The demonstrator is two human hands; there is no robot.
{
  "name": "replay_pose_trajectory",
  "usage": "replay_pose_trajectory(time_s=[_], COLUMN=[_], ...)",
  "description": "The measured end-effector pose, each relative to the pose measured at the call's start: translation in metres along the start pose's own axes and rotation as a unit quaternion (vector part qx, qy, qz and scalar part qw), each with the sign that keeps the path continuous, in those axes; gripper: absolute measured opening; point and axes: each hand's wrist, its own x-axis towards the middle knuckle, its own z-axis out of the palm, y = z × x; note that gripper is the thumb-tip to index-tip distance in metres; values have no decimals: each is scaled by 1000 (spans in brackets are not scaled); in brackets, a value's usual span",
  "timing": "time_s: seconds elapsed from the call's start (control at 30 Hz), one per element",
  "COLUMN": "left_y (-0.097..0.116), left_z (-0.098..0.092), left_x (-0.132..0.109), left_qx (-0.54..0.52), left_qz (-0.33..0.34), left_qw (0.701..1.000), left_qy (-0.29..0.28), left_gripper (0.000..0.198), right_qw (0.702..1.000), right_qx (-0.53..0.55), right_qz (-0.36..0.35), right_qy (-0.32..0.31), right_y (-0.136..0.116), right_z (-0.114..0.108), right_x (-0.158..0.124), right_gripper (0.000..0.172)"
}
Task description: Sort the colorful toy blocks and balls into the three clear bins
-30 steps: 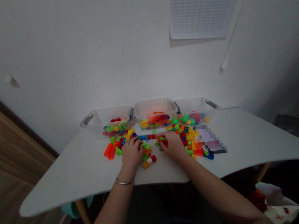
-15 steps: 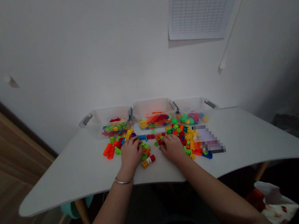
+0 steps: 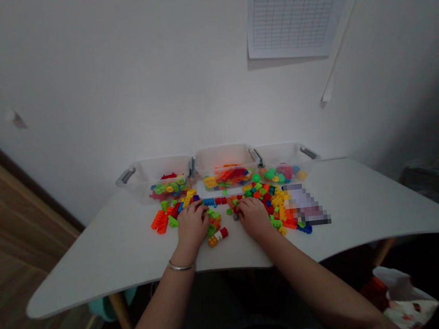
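Observation:
My left hand (image 3: 192, 223) rests palm down with curled fingers at the left side of a small cluster of green and orange building blocks (image 3: 214, 221). Its fingertips are partly hidden, so what they hold cannot be made out. My right hand (image 3: 255, 216) bends its fingers over the left edge of a mixed pile of building blocks (image 3: 264, 190); those fingertips are hidden too. Just left of it lies a small grey block (image 3: 236, 216), with a round green piece (image 3: 229, 211) beyond. Between the forearms lies a joined red, white and yellow block piece (image 3: 218, 237).
Three clear bins stand along the wall: a left bin (image 3: 160, 166), a middle bin (image 3: 224, 156) and a right bin (image 3: 281, 153), each with colourful pieces. Orange blocks (image 3: 160, 221) lie at left. A pixelated flat object (image 3: 305, 202) lies right on the white table (image 3: 368, 201).
My right hand has shifted very slightly right, and the grey block beside its fingers shows more fully. The left hand has stayed in place.

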Motion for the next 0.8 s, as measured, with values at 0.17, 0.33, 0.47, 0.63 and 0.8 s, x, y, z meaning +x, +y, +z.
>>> replay_pose_trajectory(time_s=[0.17, 0.33, 0.47, 0.63, 0.8], left_y=[-1, -3, -2, -1, -2], left_z=[1, 2, 0, -1, 2], left_x=[0, 0, 1, 1, 0], left_qx=[-6, -5, -10, -15, -16], left_qz=[-1, 5, 4, 8, -1], left_qw=[1000, 1000, 1000, 1000, 1000], left_qy=[8, 5, 4, 9, 16], left_gripper=[24, 25, 25, 25, 24], right_qw=[996, 961, 943, 948, 972], right_qx=[76, 238, 258, 192, 121], right_qz=[30, 67, 113, 56, 43], right_qy=[45, 122, 179, 248, 198], right_y=[4, 13, 19, 32, 49], right_z=[3, 0, -21, -55, -62], right_x=[2, 12, 37, 82, 116], right_gripper=[8, 11, 45, 37, 34])
